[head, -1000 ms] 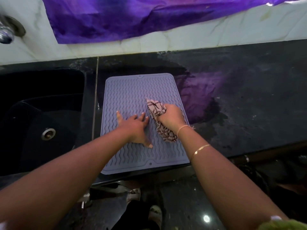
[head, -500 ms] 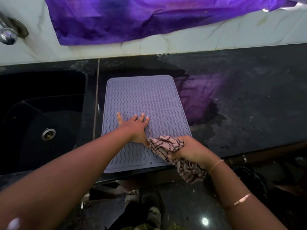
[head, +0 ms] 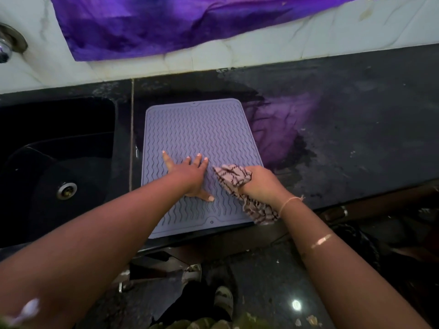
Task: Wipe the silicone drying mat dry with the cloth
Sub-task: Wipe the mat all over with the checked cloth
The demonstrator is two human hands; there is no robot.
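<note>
A pale lilac silicone drying mat (head: 197,129) with wavy ridges lies on the black counter, its near edge at the counter's front. My left hand (head: 190,174) presses flat on the mat's middle with fingers spread. My right hand (head: 261,184) grips a bunched beige cloth with dark brown lines (head: 234,176) and holds it against the mat's right side. The cloth's tail hangs past my wrist over the mat's near right corner.
A black sink (head: 57,167) with a steel drain (head: 67,190) lies left of the mat. A purple cloth (head: 166,22) hangs on the white tiled wall behind. The black counter (head: 356,138) stretches right, with a wet patch beside the mat. A tap (head: 7,46) sits top left.
My right hand with the cloth swept down to the mat's near right corner, then came back up along the right side. My left hand stayed pressed on the mat.
</note>
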